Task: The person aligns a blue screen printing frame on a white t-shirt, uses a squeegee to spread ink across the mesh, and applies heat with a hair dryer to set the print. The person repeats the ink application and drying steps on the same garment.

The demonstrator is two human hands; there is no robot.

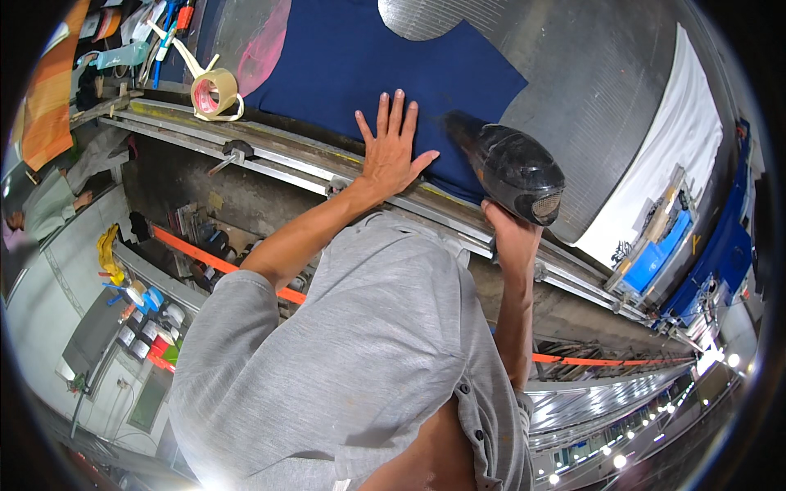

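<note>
Left hand (389, 155) splays flat on navy cloth (344, 65), right hand (513, 236) grips black dryer (517, 168) at its three o'clock; lingering heat could scorch

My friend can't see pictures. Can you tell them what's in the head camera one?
A left hand lies spread on dark blue cloth while the right hand holds a black blower pointing over it. A roll of tape is to the left, white cloth is to the right, and a grey shirt fills the lower middle.
</note>
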